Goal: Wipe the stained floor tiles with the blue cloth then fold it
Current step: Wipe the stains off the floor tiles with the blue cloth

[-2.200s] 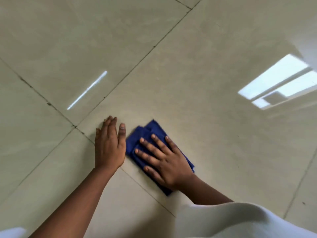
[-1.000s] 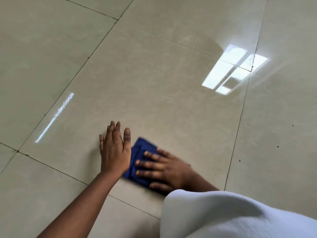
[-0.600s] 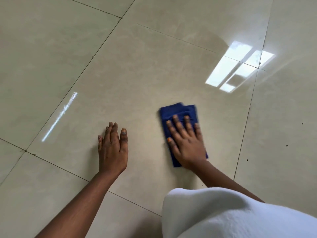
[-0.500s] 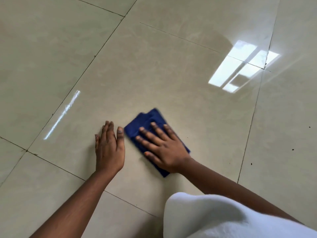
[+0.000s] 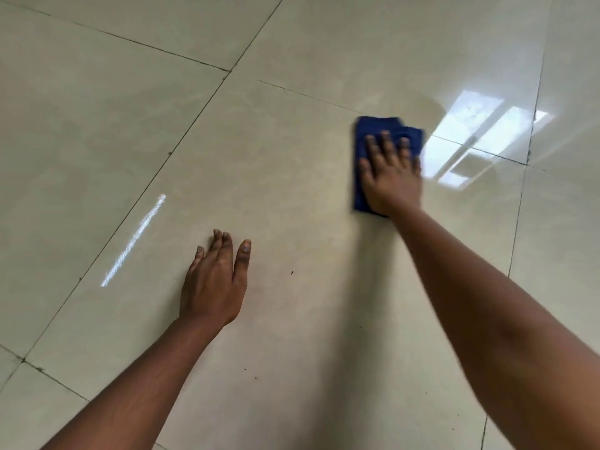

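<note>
A folded blue cloth [image 5: 373,129] lies flat on the glossy beige floor tiles [image 5: 292,157], far out to the upper right. My right hand [image 5: 391,177] presses down on it with fingers spread, arm stretched long, covering most of its lower half. My left hand [image 5: 214,284] rests palm down on the same tile, nearer to me and well left of the cloth, holding nothing. A few small dark specks [image 5: 291,273] dot the tile between my arms.
Dark grout lines [image 5: 181,141] cross the floor on the left and far side, another grout line [image 5: 522,203] on the right. A bright window reflection [image 5: 470,138] sits just right of the cloth, and a thin light streak [image 5: 134,240] lies left of my left hand.
My right hand has slid the cloth from beside my left hand far forward and to the right, arm now extended. The left hand stays planted. The white garment has left the view.
</note>
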